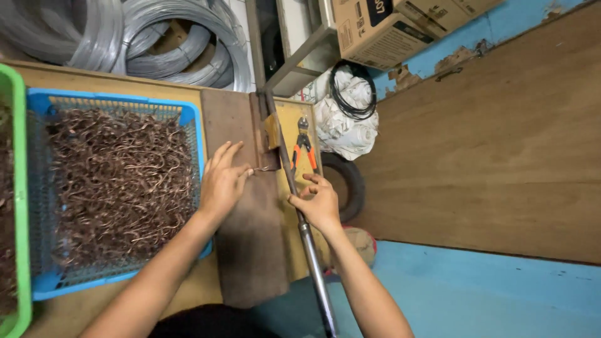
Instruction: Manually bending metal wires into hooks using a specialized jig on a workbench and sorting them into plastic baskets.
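Two hands at a bench-mounted lever tool. Long metal lever bar point(305, 228) running from about 11 o'clock, near the hinge at the brown plate point(231, 119), down to 5 o'clock at the bottom edge, long axis nearly vertical with a slight lean. Right hand point(319, 203) wrapped around that bar roughly at its middle, fingers curled shut on it. Left hand point(222, 181) lying mostly flat on the plate, fingers loosely extended toward 12 o'clock, thumb and forefinger pinching a small bent copper wire piece point(261, 168). Wire piece pointing toward 3 o'clock, tip right at the base of the lever, just beside the bar; hard to tell whether touching. So wire sits at 1 o'clock of the left hand and 10 o'clock of the right, between the two.

Blue basket point(113, 100) full of similar brown wire bits at 9 o'clock of the left hand, green basket point(15, 188) beyond it. Orange-handled pliers point(303, 147) at 12 o'clock of the right hand. Coils of grey wire point(181, 44) up at the top.
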